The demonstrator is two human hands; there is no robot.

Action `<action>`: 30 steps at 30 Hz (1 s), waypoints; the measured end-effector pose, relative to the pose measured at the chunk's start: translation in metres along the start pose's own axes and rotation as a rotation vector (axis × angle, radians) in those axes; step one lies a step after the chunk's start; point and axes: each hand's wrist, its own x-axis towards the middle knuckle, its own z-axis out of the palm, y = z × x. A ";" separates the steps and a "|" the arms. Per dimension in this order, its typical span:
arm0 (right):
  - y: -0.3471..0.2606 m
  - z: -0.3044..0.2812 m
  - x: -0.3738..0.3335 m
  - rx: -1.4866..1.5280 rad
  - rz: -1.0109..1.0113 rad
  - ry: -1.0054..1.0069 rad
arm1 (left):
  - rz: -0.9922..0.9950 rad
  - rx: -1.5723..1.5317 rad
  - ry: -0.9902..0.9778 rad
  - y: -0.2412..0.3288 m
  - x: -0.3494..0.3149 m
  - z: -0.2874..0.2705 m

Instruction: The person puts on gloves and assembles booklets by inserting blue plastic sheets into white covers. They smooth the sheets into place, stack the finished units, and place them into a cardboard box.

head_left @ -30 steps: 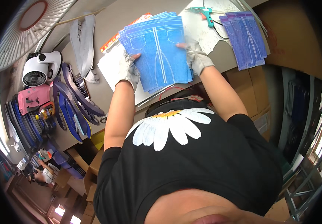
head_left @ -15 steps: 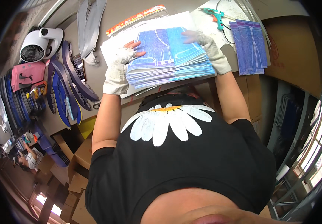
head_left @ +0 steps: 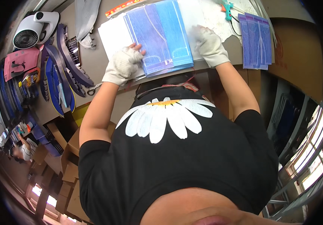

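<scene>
A stack of printed sheets [head_left: 155, 39], blue and purple like denim trousers with white seam lines, lies on the table in front of me. White paper [head_left: 112, 35] shows under and beside it. My left hand [head_left: 126, 62], in a white fingerless glove, is at the stack's left edge, its bare fingertips apart and touching the border. My right hand [head_left: 211, 45], gloved the same way, is just off the stack's right edge above the white paper. Motion smears its fingers, and nothing shows in it.
Further right lie more denim-print pieces [head_left: 257, 41] and a teal glue gun [head_left: 227, 10]. To the left are a white fan [head_left: 30, 30], a pink pouch [head_left: 21, 62], curved dark blue strips [head_left: 66, 56] and scissors [head_left: 91, 91]. A brown carton [head_left: 298, 56] stands at the right.
The sheets, fanned at their near edge before, now lie squared and flat. My right hand has left the stack and moved to its right side. My left hand has shifted to the left edge.
</scene>
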 end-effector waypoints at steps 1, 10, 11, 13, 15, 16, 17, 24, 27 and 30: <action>-0.004 0.006 -0.001 0.336 0.186 0.085 | -0.134 -0.171 0.065 0.000 0.000 0.005; -0.064 0.046 -0.016 -0.479 -0.065 -0.061 | -0.404 0.313 0.167 0.037 0.064 0.035; -0.068 0.050 -0.021 -0.467 -0.090 -0.135 | -0.383 0.325 0.163 0.031 0.061 0.045; -0.075 0.048 -0.017 -0.490 -0.065 -0.304 | -0.364 0.326 0.158 0.033 0.062 0.043; -0.070 0.054 -0.003 -0.497 -0.024 -0.252 | -0.355 0.302 0.165 0.035 0.061 0.041; -0.070 0.056 0.009 -0.499 -0.007 -0.222 | -0.355 0.292 0.158 0.035 0.061 0.041; -0.068 0.054 0.026 -0.511 0.023 -0.208 | -0.358 0.282 0.153 0.036 0.060 0.040; -0.011 0.066 0.177 -0.547 0.071 0.118 | -0.406 0.261 0.047 0.036 0.068 0.035; -0.013 0.058 0.181 -0.593 0.071 0.149 | -0.404 0.249 0.057 0.033 0.066 0.037; -0.048 0.051 0.112 -0.601 0.087 -0.043 | -0.424 0.247 0.089 0.033 0.063 0.036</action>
